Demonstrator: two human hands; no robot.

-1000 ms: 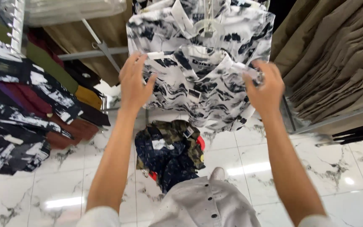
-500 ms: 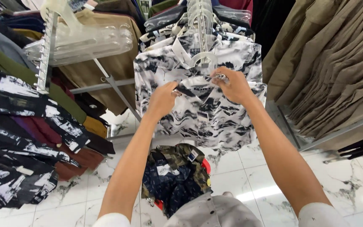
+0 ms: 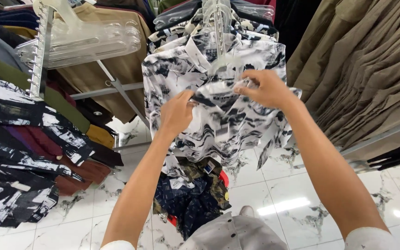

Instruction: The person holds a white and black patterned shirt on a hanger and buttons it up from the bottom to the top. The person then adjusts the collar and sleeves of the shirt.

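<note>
Both hands closer together, pinched grip on patterned shirt (hanging).

Clear hangers, olive trousers, clothes pile

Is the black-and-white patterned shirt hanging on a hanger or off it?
Hanging: the black-and-white patterned shirt hangs from a clear plastic hanger at its collar, both hands, left and right, gripping its front.

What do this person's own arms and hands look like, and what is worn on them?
Both forearms are bare from wrist to past the elbow. White short sleeves show at the frame's lower edge. The left hand and right hand wear no gloves; no rings, watch or bracelets are visible.
</note>
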